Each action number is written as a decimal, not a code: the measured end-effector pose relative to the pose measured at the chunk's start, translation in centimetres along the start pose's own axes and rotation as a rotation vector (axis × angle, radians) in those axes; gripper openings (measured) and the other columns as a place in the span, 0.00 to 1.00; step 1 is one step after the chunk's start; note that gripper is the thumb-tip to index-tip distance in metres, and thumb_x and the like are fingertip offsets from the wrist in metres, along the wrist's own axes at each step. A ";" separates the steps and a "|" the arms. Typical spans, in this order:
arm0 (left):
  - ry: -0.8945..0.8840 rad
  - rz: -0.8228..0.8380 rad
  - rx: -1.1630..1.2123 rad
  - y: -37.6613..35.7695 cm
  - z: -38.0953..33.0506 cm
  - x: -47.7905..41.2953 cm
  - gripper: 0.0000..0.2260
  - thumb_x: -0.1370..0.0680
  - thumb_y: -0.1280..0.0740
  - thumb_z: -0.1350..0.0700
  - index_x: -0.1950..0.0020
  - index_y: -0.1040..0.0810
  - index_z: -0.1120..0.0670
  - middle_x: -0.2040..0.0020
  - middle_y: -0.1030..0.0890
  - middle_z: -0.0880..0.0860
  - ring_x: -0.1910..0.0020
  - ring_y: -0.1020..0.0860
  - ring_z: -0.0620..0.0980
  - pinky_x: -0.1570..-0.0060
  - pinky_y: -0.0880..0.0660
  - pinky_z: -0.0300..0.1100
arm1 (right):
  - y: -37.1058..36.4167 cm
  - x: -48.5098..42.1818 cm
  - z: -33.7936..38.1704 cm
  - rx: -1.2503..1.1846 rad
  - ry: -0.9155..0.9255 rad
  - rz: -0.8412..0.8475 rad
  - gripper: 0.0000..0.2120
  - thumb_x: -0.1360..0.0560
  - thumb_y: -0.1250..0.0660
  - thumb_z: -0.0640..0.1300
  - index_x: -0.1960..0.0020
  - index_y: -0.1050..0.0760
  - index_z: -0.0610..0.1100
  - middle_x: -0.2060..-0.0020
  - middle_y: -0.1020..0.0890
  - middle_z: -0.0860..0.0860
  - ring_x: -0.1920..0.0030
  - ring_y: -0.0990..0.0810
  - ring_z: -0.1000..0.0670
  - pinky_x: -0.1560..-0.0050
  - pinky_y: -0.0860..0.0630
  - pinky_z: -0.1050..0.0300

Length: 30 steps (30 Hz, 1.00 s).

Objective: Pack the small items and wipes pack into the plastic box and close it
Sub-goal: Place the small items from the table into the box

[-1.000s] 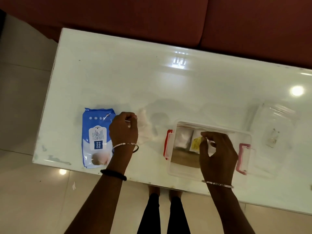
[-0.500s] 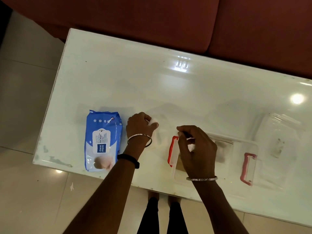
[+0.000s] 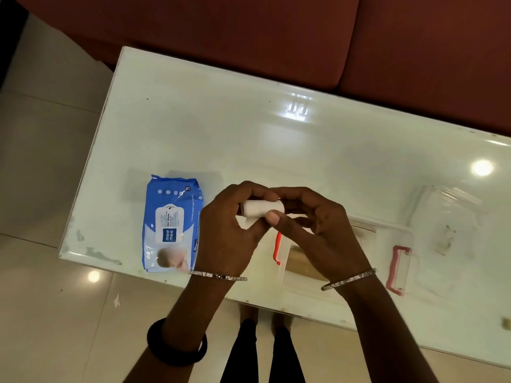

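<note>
Both hands, left (image 3: pixel 226 233) and right (image 3: pixel 312 230), raised over the surface (image 3: pixel 249 139), each grip pinching one white roll (image 3: pixel 262 210); wipes (image 3: pixel 171 225) lying left, open box (image 3: pixel 398 236) right.

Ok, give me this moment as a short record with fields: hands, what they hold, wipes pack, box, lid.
left hand: closed on one end of the white roll
right hand: closed on the other end, thumb on the roll
white roll: held in both hands above the table
wipes pack: flat on the white table, left of the hands, not yet packed
plastic box: open, red latches at both ends, partly hidden by the right hand
clear lid: off, lying to the right of the box
</note>
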<state>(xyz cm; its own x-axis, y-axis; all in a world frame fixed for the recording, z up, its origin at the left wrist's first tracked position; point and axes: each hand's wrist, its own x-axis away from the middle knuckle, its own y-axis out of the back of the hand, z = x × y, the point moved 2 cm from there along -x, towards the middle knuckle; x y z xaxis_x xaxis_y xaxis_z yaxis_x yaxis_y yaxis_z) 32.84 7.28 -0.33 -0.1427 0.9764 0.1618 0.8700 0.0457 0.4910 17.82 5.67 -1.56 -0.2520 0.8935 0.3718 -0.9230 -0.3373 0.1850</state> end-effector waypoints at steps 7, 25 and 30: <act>0.058 -0.234 -0.020 1.9 -2.8 1.8 0.22 0.32 0.26 0.63 0.42 0.27 0.49 0.45 0.23 0.47 0.49 0.23 0.42 0.52 0.26 0.30 | 0.5 1.9 2.5 -0.005 0.027 -0.358 0.12 0.32 0.25 0.53 0.50 0.19 0.52 0.59 0.14 0.56 0.56 0.15 0.55 0.55 0.19 0.60; 0.246 -0.097 0.478 5.0 -7.7 4.2 0.13 0.26 0.30 0.60 0.42 0.19 0.52 0.50 0.16 0.47 0.53 0.17 0.39 0.57 0.25 0.27 | 0.9 6.2 9.0 -0.018 0.233 -0.326 0.08 0.29 0.31 0.39 0.51 0.19 0.47 0.54 0.15 0.54 0.50 0.17 0.51 0.48 0.20 0.54; 0.169 0.028 0.498 5.8 -8.7 3.8 0.15 0.26 0.31 0.63 0.40 0.21 0.53 0.51 0.16 0.51 0.55 0.16 0.45 0.56 0.21 0.32 | 3.2 3.8 10.0 -0.147 0.160 0.022 0.17 0.25 0.32 0.46 0.36 0.24 0.46 0.43 0.17 0.52 0.42 0.18 0.53 0.46 0.21 0.60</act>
<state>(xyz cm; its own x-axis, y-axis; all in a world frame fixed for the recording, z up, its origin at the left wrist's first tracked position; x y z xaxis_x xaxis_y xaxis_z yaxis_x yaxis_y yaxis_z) 33.25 9.46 10.62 -0.1549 0.9328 0.3253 0.9876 0.1551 0.0254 16.79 5.01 9.53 -0.3043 0.9260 0.2232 -0.9464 -0.3205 0.0392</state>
